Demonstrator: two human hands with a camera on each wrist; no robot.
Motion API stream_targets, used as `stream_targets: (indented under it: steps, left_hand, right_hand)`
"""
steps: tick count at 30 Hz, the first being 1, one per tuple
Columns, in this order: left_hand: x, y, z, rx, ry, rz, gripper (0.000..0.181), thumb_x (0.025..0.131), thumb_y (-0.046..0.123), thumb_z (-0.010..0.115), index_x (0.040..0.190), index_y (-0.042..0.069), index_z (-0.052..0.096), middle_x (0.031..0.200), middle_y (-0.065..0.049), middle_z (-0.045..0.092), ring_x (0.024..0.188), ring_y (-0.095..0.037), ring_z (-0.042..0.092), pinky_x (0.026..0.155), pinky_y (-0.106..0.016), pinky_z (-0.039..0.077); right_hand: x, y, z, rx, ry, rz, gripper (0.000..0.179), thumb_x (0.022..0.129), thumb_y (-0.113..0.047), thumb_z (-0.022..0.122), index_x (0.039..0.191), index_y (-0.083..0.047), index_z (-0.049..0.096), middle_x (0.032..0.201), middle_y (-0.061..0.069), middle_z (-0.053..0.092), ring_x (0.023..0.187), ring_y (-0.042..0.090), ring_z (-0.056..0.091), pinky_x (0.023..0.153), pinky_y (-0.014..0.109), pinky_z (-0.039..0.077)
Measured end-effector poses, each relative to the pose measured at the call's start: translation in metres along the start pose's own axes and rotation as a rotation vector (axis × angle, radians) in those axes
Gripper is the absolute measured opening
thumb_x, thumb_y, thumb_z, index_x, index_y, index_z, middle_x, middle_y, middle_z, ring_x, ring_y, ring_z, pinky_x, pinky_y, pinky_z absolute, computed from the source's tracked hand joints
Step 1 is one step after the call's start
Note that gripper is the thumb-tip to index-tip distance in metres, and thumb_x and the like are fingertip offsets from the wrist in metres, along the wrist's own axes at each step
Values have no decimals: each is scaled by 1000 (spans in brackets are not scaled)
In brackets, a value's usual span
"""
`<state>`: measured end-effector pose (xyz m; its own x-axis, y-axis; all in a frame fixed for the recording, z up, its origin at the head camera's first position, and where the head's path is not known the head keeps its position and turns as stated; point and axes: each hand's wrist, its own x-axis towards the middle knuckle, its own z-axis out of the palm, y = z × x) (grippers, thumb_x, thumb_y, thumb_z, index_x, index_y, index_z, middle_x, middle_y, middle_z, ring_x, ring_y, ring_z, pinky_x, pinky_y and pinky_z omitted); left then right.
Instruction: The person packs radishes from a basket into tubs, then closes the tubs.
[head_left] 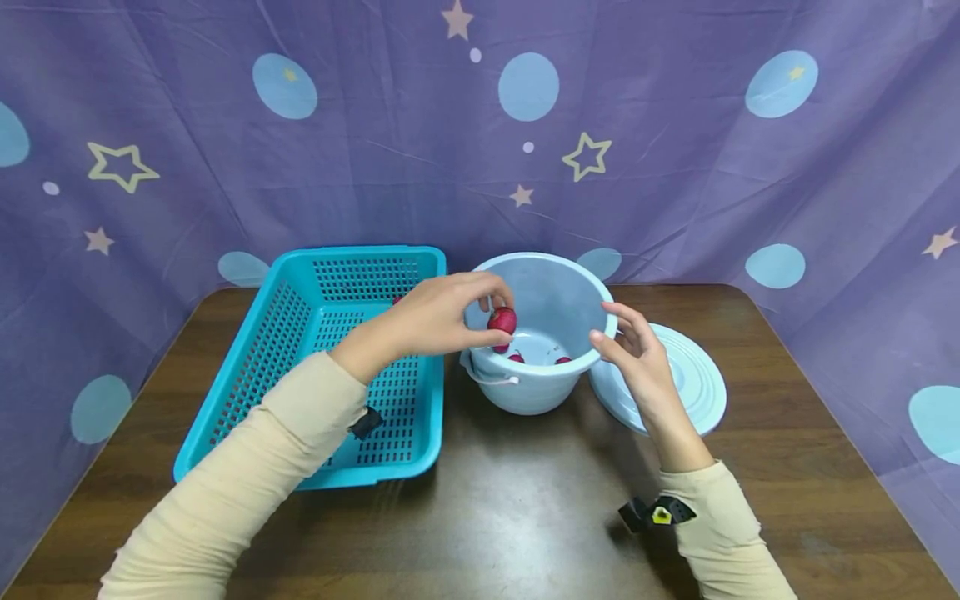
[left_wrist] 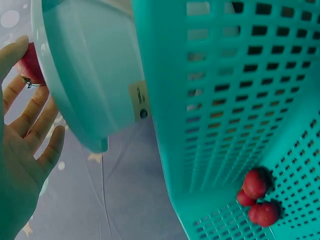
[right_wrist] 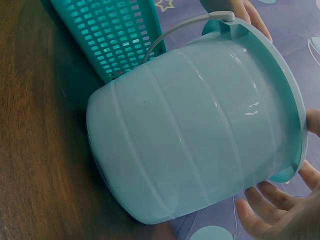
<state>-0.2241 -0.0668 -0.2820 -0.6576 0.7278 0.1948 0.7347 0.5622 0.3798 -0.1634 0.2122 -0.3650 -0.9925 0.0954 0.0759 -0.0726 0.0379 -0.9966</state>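
In the head view my left hand (head_left: 453, 312) pinches a round red radish (head_left: 502, 320) between thumb and fingers, just over the left side of the light-blue bucket's mouth. A short curled stem shows on this radish (left_wrist: 31, 65) in the left wrist view. My right hand (head_left: 637, 354) grips the bucket (head_left: 528, 392) by its right rim, thumb and fingertips at the edge. The bucket stands upright, and a couple of red radishes (head_left: 562, 360) show low inside it. Several more radishes (left_wrist: 256, 184) lie together in the turquoise basket (left_wrist: 172, 165), mostly hidden behind my left hand in the head view.
The rectangular basket (head_left: 437, 392) stands left of the bucket, close beside it. A round light-blue lid (head_left: 701, 387) lies on the wooden table (head_left: 525, 508) at the bucket's right. The bucket's handle (head_left: 491, 381) hangs at its front left. A purple curtain (head_left: 390, 150) hangs behind.
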Motion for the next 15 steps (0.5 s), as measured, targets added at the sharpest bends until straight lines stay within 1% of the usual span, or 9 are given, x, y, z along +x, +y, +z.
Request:
stream_targets:
  steps: [5, 9, 15]
  left_hand:
    - [7, 8, 7, -2, -45, 2, 38, 87, 49, 73, 114, 27, 61, 100, 12, 59, 93, -9, 57, 74, -28, 49]
    - [12, 13, 13, -5, -57, 14, 38, 86, 50, 73, 114, 26, 61, 99, 12, 59, 92, -10, 58, 72, -27, 49]
    - [17, 15, 21, -7, -84, 14, 38, 86, 49, 74, 115, 27, 61, 100, 12, 61, 90, -5, 55, 74, -26, 48]
  right_hand:
    - [0, 0, 0, 2, 2, -1, 49, 96, -20, 67, 141, -14, 50, 134, 9, 51, 110, 14, 57, 87, 24, 49]
    - [0, 0, 0, -1, 1, -1, 49, 96, -21, 67, 141, -14, 50, 135, 10, 51, 111, 14, 57, 87, 24, 49]
    - [0, 0, 0, -4, 1, -3, 49, 95, -20, 67, 141, -13, 50, 135, 11, 51, 109, 13, 57, 86, 24, 48]
